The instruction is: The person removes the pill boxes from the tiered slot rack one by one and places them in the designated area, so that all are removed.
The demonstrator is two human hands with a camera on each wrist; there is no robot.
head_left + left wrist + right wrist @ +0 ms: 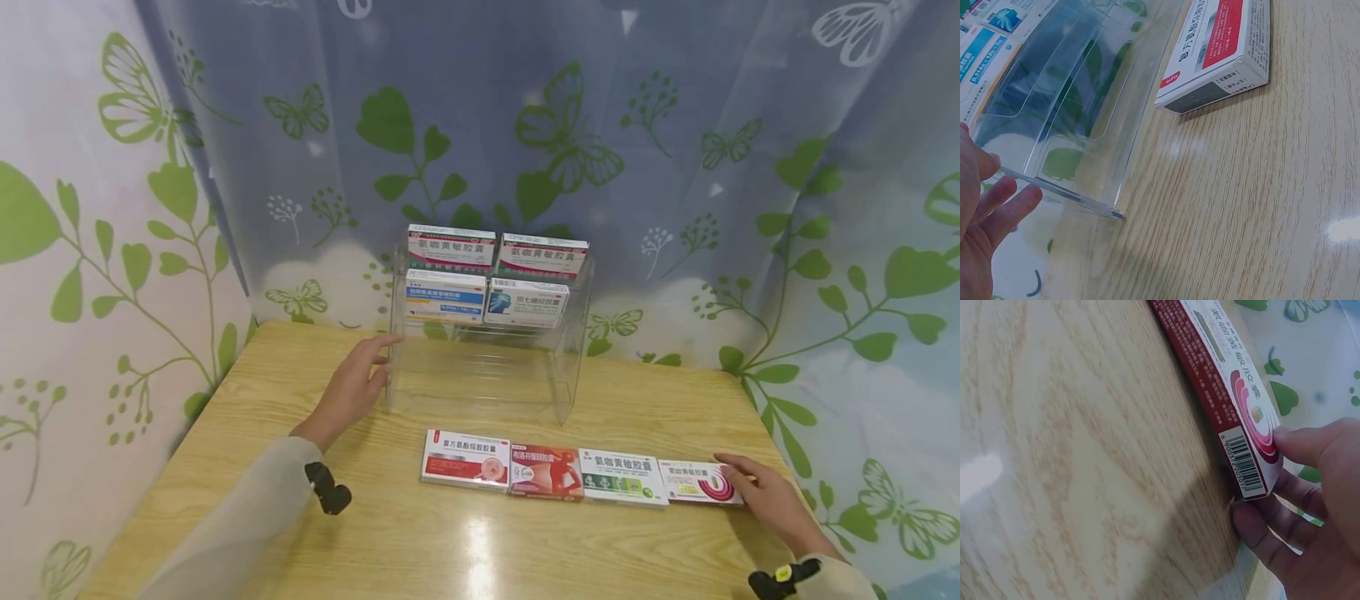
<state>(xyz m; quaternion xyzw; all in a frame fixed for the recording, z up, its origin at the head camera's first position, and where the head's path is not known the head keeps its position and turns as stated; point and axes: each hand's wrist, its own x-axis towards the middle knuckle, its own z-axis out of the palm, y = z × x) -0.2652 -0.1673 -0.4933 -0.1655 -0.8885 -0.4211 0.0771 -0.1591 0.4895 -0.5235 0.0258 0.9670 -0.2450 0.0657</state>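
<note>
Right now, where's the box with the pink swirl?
In the head view, the swirl box is rightmost of four lying on the table, beside the green-and-white box, with the right hand at its outer end.

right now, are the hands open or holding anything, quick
Left hand: open, touching the side of the clear stand.
Right hand: closed, holding the rightmost box by its end.

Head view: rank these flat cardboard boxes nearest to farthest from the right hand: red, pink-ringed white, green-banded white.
1. Pink-ringed white box: row's right end, held by the right hand.
2. Green-banded white box: immediately left.
3. Red box: farther left.
</note>
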